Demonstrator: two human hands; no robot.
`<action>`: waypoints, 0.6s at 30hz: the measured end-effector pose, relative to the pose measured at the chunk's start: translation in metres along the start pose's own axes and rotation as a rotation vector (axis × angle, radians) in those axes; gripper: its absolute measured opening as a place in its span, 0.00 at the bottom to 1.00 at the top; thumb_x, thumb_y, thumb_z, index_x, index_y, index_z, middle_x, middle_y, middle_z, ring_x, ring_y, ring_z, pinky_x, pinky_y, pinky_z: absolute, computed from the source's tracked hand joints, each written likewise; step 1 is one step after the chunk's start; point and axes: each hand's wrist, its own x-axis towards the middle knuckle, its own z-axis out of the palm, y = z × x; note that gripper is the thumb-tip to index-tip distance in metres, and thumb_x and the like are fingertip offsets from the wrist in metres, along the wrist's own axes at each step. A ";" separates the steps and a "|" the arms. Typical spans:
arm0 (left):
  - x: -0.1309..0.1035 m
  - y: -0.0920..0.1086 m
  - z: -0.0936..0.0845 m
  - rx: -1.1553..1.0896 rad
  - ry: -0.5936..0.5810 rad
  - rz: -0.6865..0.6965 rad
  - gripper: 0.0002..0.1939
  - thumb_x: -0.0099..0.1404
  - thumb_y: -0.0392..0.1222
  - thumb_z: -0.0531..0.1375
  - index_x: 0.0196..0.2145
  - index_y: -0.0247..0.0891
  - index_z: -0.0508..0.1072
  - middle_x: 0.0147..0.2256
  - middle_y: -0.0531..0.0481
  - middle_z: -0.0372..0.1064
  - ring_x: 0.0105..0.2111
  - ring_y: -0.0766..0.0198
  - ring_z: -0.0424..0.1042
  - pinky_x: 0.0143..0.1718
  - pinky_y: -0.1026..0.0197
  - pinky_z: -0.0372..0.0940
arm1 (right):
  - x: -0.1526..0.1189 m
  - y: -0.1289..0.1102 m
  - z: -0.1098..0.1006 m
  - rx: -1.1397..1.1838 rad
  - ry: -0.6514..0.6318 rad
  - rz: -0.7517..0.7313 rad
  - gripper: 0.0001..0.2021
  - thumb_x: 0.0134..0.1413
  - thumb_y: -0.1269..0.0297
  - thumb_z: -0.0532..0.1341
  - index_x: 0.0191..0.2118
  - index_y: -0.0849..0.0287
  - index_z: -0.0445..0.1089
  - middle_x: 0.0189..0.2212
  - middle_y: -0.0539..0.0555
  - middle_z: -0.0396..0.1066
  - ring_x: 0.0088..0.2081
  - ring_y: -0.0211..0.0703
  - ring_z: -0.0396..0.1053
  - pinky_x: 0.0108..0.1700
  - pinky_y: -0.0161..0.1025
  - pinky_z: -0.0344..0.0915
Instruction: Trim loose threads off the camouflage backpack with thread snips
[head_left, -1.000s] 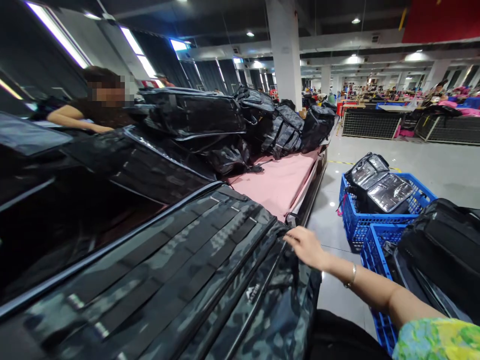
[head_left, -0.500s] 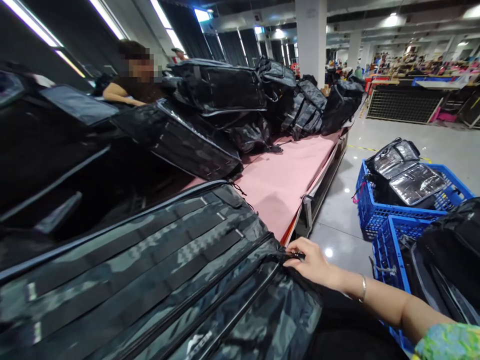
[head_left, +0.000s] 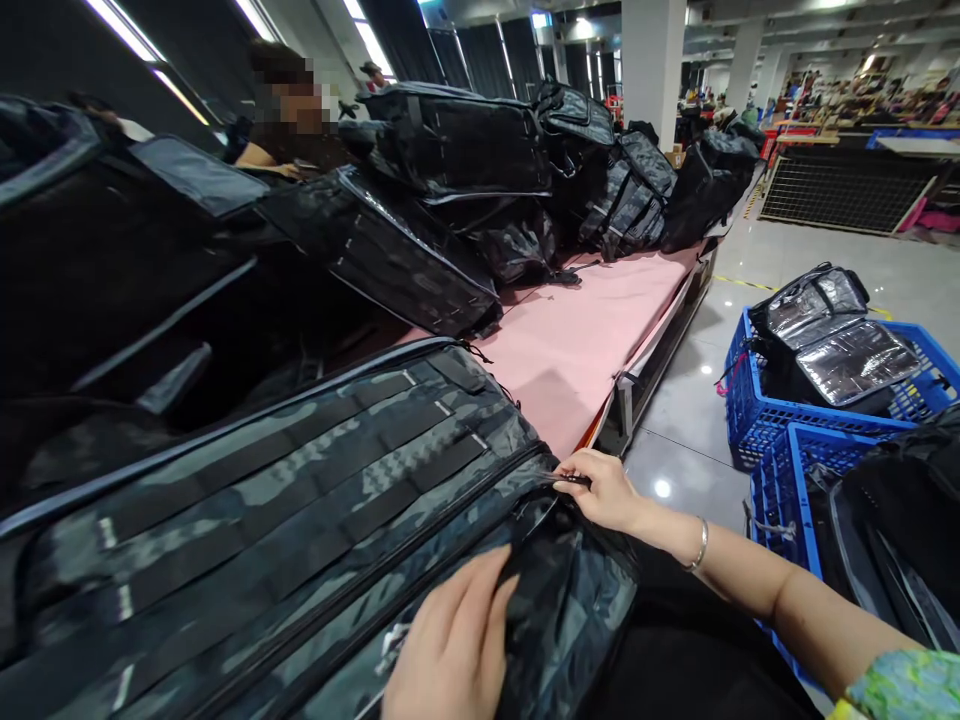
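Note:
A dark camouflage backpack [head_left: 247,500] with rows of webbing straps and long zippers lies in front of me on the pink-topped table [head_left: 581,305]. At its right end, my right hand [head_left: 600,490] pinches a small dark zipper pull between thumb and fingertips. My left hand [head_left: 454,635] is at the lower front of the backpack, its fingers bent together on the front pocket fabric near a zipper. The fingertips of this hand dip behind the pocket's edge, and part of the pale logo shows beside it.
More black and camouflage bags [head_left: 465,145] are heaped along the table's far side. A co-worker [head_left: 300,130] stands behind them. Two blue crates [head_left: 780,410] holding bags stand on the floor at right. A white pillar [head_left: 651,70] rises beyond.
My left hand has come into view from below and taken hold of the pocket fabric. My right hand has shifted slightly left and up, still pinching the pull. The view has turned somewhat left.

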 end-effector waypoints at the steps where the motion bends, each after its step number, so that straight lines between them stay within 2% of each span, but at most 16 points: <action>1: 0.015 0.004 0.010 0.172 0.023 0.225 0.14 0.62 0.46 0.56 0.44 0.43 0.72 0.40 0.47 0.71 0.38 0.58 0.70 0.47 0.58 0.62 | 0.002 0.001 -0.001 -0.001 -0.012 0.018 0.03 0.53 0.69 0.59 0.33 0.59 0.70 0.29 0.52 0.70 0.32 0.39 0.68 0.36 0.34 0.64; 3: 0.041 0.009 0.025 0.482 0.087 0.541 0.12 0.64 0.41 0.54 0.42 0.35 0.72 0.33 0.46 0.71 0.30 0.60 0.68 0.34 0.60 0.64 | 0.005 0.003 -0.002 0.007 -0.039 0.049 0.02 0.51 0.70 0.61 0.32 0.59 0.70 0.29 0.51 0.71 0.32 0.39 0.68 0.36 0.33 0.63; 5: 0.057 0.011 0.034 0.699 0.128 0.672 0.09 0.64 0.39 0.54 0.38 0.32 0.72 0.29 0.47 0.69 0.27 0.60 0.66 0.27 0.60 0.60 | 0.008 0.004 -0.004 0.038 -0.063 0.086 0.02 0.50 0.72 0.62 0.31 0.59 0.70 0.29 0.51 0.72 0.32 0.39 0.69 0.36 0.33 0.63; 8: 0.061 0.014 0.036 0.764 0.107 0.661 0.05 0.62 0.38 0.56 0.32 0.34 0.70 0.26 0.50 0.66 0.26 0.61 0.65 0.26 0.60 0.59 | 0.010 0.003 -0.006 0.119 -0.092 0.162 0.03 0.48 0.74 0.63 0.29 0.59 0.70 0.29 0.50 0.73 0.32 0.39 0.70 0.35 0.32 0.63; 13: 0.045 0.023 0.039 0.455 0.123 0.562 0.01 0.62 0.34 0.56 0.33 0.35 0.68 0.31 0.50 0.68 0.30 0.66 0.68 0.33 0.65 0.63 | 0.011 0.002 -0.007 0.251 -0.087 0.247 0.03 0.47 0.72 0.64 0.26 0.60 0.70 0.29 0.50 0.74 0.31 0.39 0.70 0.34 0.33 0.63; 18: 0.042 0.024 0.055 0.276 0.214 0.463 0.01 0.62 0.33 0.56 0.32 0.36 0.67 0.38 0.45 0.70 0.35 0.64 0.70 0.38 0.63 0.65 | 0.008 0.006 -0.004 0.311 -0.042 0.252 0.07 0.49 0.62 0.63 0.27 0.60 0.70 0.28 0.52 0.74 0.30 0.41 0.71 0.34 0.35 0.64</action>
